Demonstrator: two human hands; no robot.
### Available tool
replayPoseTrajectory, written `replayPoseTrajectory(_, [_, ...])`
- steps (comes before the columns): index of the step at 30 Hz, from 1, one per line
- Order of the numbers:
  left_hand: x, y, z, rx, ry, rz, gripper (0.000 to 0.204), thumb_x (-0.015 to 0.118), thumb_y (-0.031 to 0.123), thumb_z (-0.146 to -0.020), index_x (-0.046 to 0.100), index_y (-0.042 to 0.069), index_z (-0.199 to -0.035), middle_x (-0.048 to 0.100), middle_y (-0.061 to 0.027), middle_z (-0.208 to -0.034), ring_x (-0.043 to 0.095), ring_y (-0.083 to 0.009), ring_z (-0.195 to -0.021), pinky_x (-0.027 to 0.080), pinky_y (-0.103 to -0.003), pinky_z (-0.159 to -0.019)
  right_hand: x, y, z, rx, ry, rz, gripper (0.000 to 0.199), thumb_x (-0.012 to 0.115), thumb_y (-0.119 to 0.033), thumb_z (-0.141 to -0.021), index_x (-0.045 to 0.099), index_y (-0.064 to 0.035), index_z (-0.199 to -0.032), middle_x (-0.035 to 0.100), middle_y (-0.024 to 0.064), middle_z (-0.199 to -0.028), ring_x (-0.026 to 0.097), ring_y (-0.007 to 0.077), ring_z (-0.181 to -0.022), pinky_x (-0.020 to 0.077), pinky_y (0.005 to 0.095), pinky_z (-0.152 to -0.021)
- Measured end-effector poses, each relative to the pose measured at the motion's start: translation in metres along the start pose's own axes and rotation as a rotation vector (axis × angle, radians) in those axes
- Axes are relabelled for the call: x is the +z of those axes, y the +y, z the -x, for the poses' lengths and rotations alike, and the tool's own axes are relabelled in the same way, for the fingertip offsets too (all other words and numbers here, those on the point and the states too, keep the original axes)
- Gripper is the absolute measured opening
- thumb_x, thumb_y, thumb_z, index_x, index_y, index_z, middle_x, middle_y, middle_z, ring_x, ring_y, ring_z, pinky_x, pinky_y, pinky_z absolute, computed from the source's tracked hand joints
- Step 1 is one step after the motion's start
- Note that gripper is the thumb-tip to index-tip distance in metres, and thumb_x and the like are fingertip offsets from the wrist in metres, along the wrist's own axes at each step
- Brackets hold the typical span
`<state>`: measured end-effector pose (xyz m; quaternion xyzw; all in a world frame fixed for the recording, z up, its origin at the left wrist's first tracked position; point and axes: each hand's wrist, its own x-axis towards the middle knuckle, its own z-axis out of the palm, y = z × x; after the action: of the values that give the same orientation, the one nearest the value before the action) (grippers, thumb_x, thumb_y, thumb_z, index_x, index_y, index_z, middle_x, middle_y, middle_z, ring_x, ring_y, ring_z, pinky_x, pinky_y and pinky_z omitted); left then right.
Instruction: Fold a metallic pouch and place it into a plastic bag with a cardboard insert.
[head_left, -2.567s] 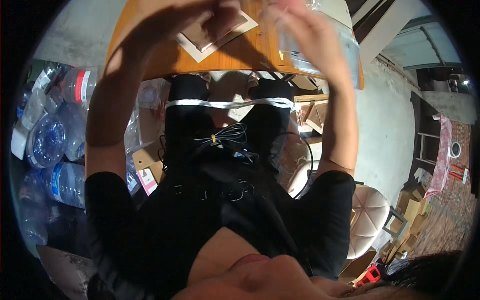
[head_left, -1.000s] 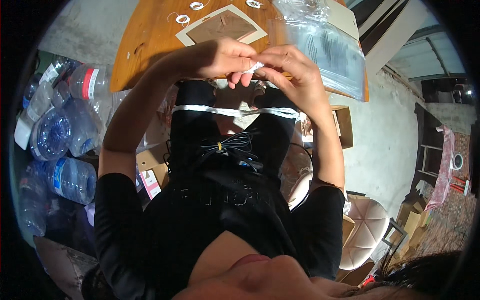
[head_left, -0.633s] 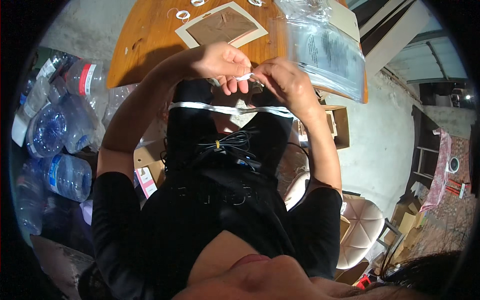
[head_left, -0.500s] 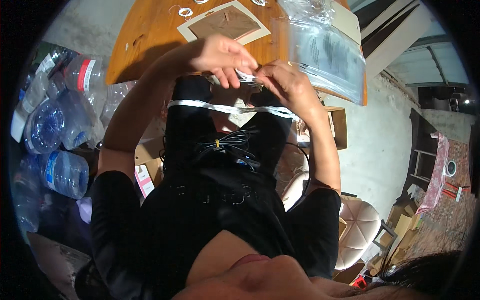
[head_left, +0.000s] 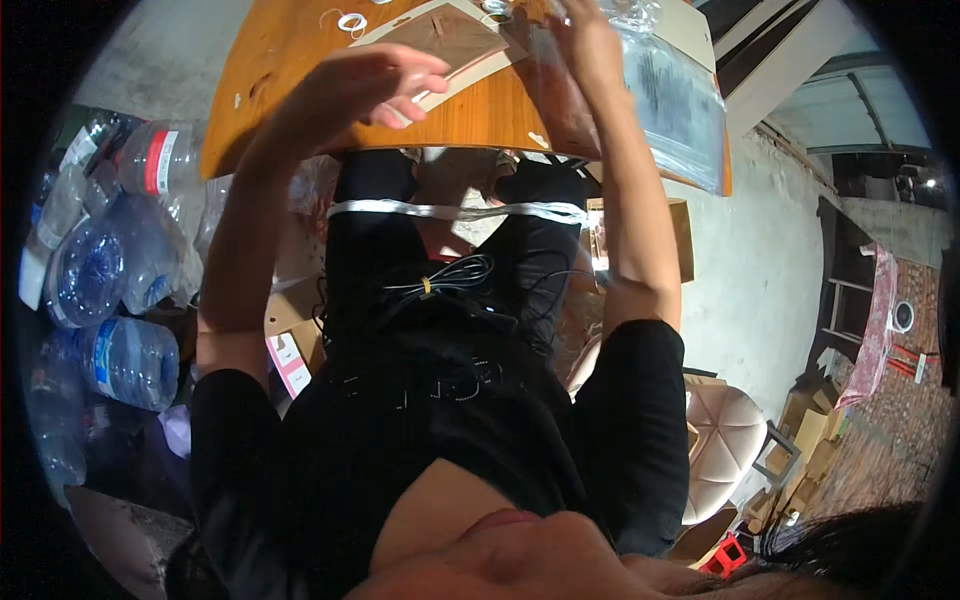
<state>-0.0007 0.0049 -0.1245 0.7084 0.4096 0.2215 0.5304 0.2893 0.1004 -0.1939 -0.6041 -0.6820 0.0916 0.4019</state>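
Observation:
My left hand [head_left: 390,85] hovers over the near part of the wooden table [head_left: 480,112], fingers apart and holding nothing I can see. Below it lies a pale cardboard piece with a brown panel [head_left: 450,40]. My right hand [head_left: 585,42] reaches to the far side, beside the clear plastic bags [head_left: 670,110]; its fingertips are blurred near the picture's upper edge, so any grip is unclear. A small coil of white cord [head_left: 351,22] rests at the table's far left, and another white coil [head_left: 497,10] sits beyond the cardboard.
White strands [head_left: 450,212] stretch across my knees. A bundled dark cable [head_left: 450,280] lies on my lap. Large clear plastic bottles [head_left: 135,360] are heaped at the left. A cushioned seat [head_left: 720,450] and cardboard boxes stand at the right.
My hands have parted from the white coil they held together; it no longer shows between them. The right hand has moved far across the table, the left slightly left and up.

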Motion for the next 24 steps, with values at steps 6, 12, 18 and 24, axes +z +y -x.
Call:
replayPoseTrajectory(6, [-0.038, -0.036, 0.057, 0.097, 0.106, -0.27, 0.037, 0.052, 0.034, -0.093, 0.058, 0.007, -0.118, 0.065, -0.006, -0.107, 0.061, -0.0096, -0.083, 0.05, -0.024, -0.071, -0.104, -0.033, 0.097, -0.144, -0.485, -0.178, 0.016, 0.062, -0.014, -0.089, 0.066, -0.0038, -0.1, 0.067, 0.0066, -0.091, 0.063, 0.0119, -0.079, 0.05, 0.0249, -0.069])
replayPoseTrajectory(12, [-0.044, -0.057, 0.055, -0.189, 0.066, 0.016, 0.036, 0.05, 0.031, -0.094, 0.058, 0.006, -0.118, 0.065, -0.0047, -0.106, 0.059, -0.0097, -0.08, 0.048, -0.025, -0.072, -0.092, 0.042, 0.194, -0.105, -0.844, 0.204, 0.018, 0.061, -0.018, -0.084, 0.066, -0.005, -0.096, 0.067, 0.0147, -0.093, 0.064, 0.0315, -0.086, 0.0532, 0.0379, -0.072])
replayPoseTrajectory(18, [-0.021, -0.049, 0.041, -0.119, -0.085, 0.02, 0.034, 0.052, 0.029, -0.094, 0.058, 0.006, -0.118, 0.065, -0.006, -0.106, 0.059, -0.0099, -0.08, 0.047, -0.025, -0.072, -0.052, 0.159, 0.247, 0.018, -0.618, 0.437, 0.02, 0.06, -0.018, -0.082, 0.064, -0.0084, -0.099, 0.062, 0.0162, -0.094, 0.059, 0.0346, -0.09, 0.0487, 0.0422, -0.074])
replayPoseTrajectory(24, [-0.008, -0.047, 0.041, -0.109, -0.193, -0.026, 0.034, 0.055, 0.028, -0.092, 0.058, 0.005, -0.118, 0.065, -0.006, -0.107, 0.059, -0.0109, -0.084, 0.048, -0.026, -0.073, -0.041, 0.146, 0.242, -0.082, -0.64, 0.334, 0.021, 0.062, -0.025, -0.082, 0.066, -0.0109, -0.097, 0.063, 0.0128, -0.097, 0.06, 0.0324, -0.089, 0.0503, 0.0396, -0.076])
